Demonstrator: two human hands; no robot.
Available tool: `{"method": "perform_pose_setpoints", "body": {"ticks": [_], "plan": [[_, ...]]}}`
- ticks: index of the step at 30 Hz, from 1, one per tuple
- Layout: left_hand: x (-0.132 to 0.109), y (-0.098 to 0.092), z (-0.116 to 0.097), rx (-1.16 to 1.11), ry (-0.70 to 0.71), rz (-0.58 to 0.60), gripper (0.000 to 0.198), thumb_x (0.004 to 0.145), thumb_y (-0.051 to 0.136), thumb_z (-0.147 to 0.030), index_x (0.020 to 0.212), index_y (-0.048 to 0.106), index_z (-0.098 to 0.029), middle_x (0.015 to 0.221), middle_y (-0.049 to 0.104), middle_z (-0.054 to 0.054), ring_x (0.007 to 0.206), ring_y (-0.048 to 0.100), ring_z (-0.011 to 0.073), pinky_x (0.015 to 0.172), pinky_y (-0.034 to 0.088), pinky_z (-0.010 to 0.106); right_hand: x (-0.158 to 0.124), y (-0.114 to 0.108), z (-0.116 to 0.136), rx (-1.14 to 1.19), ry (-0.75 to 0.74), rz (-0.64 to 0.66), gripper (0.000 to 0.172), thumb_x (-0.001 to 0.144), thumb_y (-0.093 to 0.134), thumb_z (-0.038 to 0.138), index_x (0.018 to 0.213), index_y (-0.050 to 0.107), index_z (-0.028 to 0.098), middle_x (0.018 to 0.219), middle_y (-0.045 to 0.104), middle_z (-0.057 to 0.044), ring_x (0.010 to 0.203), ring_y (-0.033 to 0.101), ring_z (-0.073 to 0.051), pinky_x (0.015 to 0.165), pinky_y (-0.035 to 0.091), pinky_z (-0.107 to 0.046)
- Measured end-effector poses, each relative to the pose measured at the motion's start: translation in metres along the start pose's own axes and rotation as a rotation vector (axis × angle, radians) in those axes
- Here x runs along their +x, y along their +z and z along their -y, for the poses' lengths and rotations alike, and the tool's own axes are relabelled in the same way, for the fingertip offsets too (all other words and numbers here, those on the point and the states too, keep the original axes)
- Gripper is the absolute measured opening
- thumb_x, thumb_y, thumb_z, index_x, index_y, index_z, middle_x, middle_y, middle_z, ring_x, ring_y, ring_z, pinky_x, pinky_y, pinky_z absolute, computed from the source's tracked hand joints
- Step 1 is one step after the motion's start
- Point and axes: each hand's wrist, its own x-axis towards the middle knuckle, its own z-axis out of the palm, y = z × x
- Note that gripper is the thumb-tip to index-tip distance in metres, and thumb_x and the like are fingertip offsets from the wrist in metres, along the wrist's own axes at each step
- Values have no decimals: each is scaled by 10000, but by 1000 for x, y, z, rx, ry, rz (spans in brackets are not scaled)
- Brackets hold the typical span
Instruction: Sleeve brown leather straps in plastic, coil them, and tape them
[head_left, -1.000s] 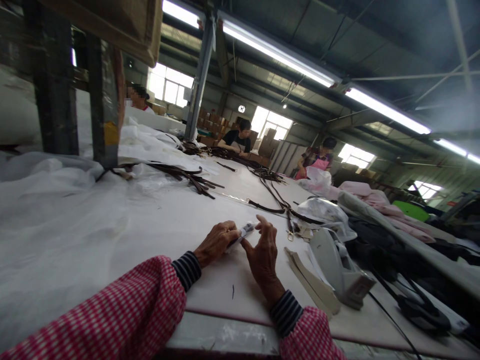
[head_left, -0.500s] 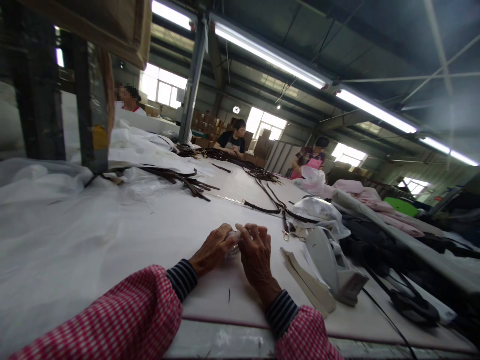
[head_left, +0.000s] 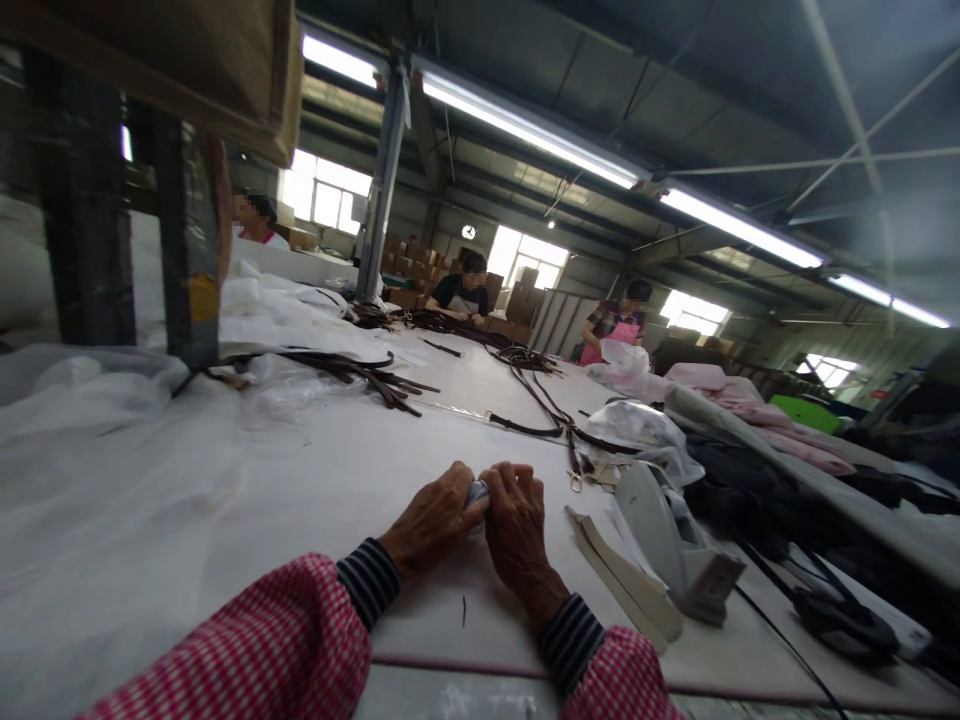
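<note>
My left hand (head_left: 433, 515) and my right hand (head_left: 516, 520) meet over the white tabletop (head_left: 300, 500), fingers curled in. Between them shows a small, shiny, greyish wad (head_left: 476, 493) that looks like clear plastic; most of it is hidden by the fingers, so its exact kind cannot be made out. Both hands are closed on it. A short dark pen mark (head_left: 464, 611) lies on the tabletop just in front of my wrists. To the right of my right hand lie beige strips (head_left: 622, 575).
A grey-white tape dispenser-like device (head_left: 675, 545) stands at right beside black items. Dark brown straps (head_left: 540, 425) with metal clasps lie ahead, and more straps (head_left: 360, 375) at left near crumpled white plastic (head_left: 90, 380). Co-workers (head_left: 615, 325) sit or stand across the table.
My hands have drawn slightly closer together around the small wad, which now shows less between the fingers. The camera view has tilted up a little.
</note>
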Motion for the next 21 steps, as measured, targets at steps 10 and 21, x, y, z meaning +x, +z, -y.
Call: {"method": "perform_pose_setpoints", "body": {"ticks": [10,21], "plan": [[1,0,2,263,56,-19,250,1075,363,-414,1034,499,-209,987,613,73,865,647,226,795,537,378,-1,1,-3,136,-53,-8,277,960,513,91,1178,609,232,1036,630,-56,937,504,-254,782,373,-384],[-3,-9,2,336,44,-17,424,999,455,-624,991,542,-209,992,674,79,925,690,274,793,517,368,-3,12,-13,184,-77,-87,214,910,500,40,900,582,237,914,614,-52,886,508,-266,730,362,-387]]}}
